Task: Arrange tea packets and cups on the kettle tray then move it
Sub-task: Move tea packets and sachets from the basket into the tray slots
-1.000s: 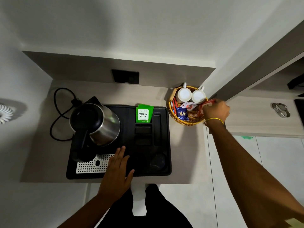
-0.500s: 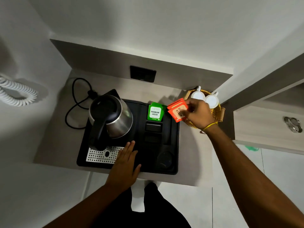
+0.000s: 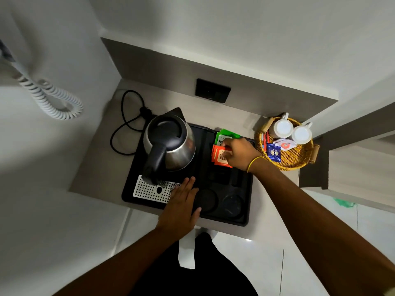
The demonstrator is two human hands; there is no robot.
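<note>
A black kettle tray [image 3: 245, 212] lies on the counter with a steel kettle [image 3: 171, 144] on its left half. Green tea packets [image 3: 222, 136] stand in a slot at the tray's back right. My right hand [image 3: 239, 154] is shut on orange tea packets [image 3: 220, 157], holding them over the slots just in front of the green ones. Flat on the tray's front edge, beside the perforated white grille [image 3: 151, 191], rests my left hand [image 3: 181, 208], fingers apart. Two white cups [image 3: 290, 130] sit upside down in a wicker basket [image 3: 292, 161] to the right of the tray.
The basket also holds a blue sachet [image 3: 273, 152], a white sachet [image 3: 285, 144] and red sticks [image 3: 265, 138]. A black cord [image 3: 126, 122] loops left of the kettle below a wall socket [image 3: 212, 90]. A coiled white phone cord [image 3: 53, 99] hangs at left. A wooden ledge [image 3: 361, 176] stands right.
My right hand lifted the orange packets out of the basket and carried them left over the tray's slots. The left hand stayed on the tray's front edge. The camera view shifted.
</note>
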